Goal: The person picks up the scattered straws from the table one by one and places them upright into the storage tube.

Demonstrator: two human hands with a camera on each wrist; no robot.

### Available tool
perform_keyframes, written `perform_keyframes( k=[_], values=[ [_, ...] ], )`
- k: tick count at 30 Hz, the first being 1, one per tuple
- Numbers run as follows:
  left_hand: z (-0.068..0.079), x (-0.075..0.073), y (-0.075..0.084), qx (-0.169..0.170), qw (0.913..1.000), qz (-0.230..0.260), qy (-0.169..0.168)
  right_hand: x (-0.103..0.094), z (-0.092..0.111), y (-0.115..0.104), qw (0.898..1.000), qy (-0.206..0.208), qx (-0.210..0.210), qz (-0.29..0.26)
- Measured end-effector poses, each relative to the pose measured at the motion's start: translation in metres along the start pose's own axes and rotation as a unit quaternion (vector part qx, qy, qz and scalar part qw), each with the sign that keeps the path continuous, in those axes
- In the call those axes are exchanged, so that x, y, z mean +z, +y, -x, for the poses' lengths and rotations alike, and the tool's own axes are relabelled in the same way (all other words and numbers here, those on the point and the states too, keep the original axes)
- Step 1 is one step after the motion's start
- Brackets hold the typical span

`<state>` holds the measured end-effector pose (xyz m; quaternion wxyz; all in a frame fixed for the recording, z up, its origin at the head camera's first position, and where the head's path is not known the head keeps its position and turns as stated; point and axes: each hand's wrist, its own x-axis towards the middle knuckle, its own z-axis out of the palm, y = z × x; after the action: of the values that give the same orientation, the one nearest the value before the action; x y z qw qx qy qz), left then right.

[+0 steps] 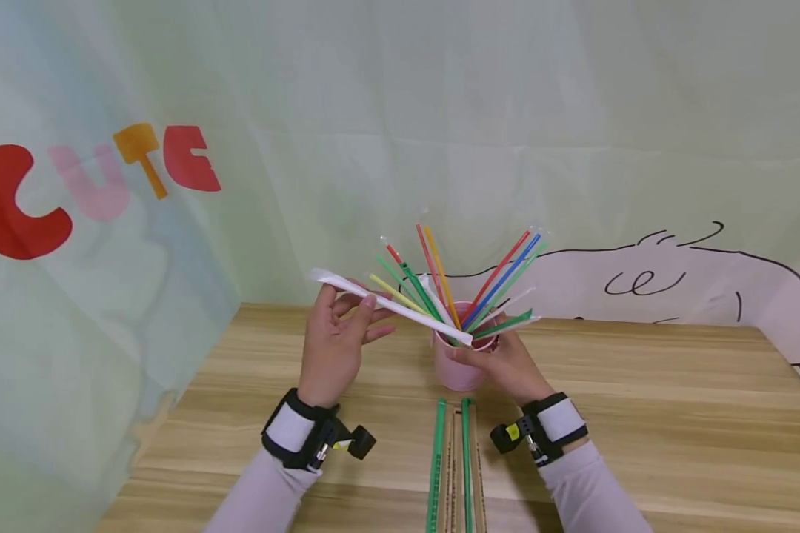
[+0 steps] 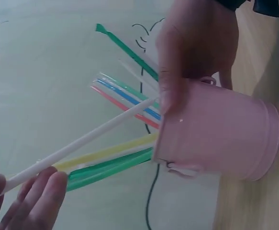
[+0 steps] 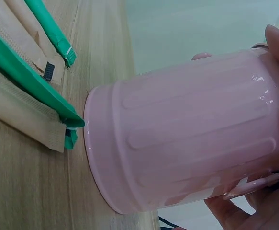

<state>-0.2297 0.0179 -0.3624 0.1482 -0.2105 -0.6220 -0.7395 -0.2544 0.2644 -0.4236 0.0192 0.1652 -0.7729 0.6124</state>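
Note:
My left hand pinches a straw in a white wrapper between thumb and fingers. The straw slants down to the right, its lower end at the mouth of a small pink bucket. Around the bucket's rim, my right hand holds on, thumb in front; the left wrist view shows that thumb along the wall near the rim. Several wrapped straws fan out of the bucket, among them a blue straw, a yellow straw and a green-wrapped one. The bucket's inside is mostly hidden.
Before the bucket, green-wrapped sticks and brown paper-wrapped sticks lie side by side on the wooden table. Their ends lie close to the bucket's base in the right wrist view. A printed cloth hangs behind the table.

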Motion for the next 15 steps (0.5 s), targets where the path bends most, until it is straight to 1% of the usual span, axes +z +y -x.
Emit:
perform_keyframes(
  k=[4, 6, 9, 12, 13, 15],
  values=[
    [-0.004, 0.008, -0.017, -0.02, 0.999, -0.04, 0.002, -0.001, -0.001, 0.0, 1.0, -0.005, -0.006, -0.007],
    [-0.005, 0.013, -0.027, -0.035, 0.9964, -0.077, 0.0, -0.001, -0.001, -0.001, 1.0, -0.009, -0.007, -0.012],
    [-0.006, 0.02, -0.038, -0.062, 0.987, -0.148, -0.004, 0.0, -0.001, -0.002, 1.0, -0.012, -0.005, -0.013],
    [-0.007, 0.024, -0.048, -0.084, 0.9734, -0.213, -0.01, 0.0, 0.0, -0.002, 1.0, -0.012, -0.001, -0.011],
    [-0.007, 0.025, -0.051, -0.09, 0.9696, -0.227, -0.013, 0.0, 0.0, -0.002, 1.0, -0.01, 0.0, -0.011],
    [-0.006, 0.025, -0.057, -0.102, 0.9646, -0.242, -0.021, 0.001, 0.0, -0.002, 1.0, -0.009, 0.002, -0.013]
  ],
)
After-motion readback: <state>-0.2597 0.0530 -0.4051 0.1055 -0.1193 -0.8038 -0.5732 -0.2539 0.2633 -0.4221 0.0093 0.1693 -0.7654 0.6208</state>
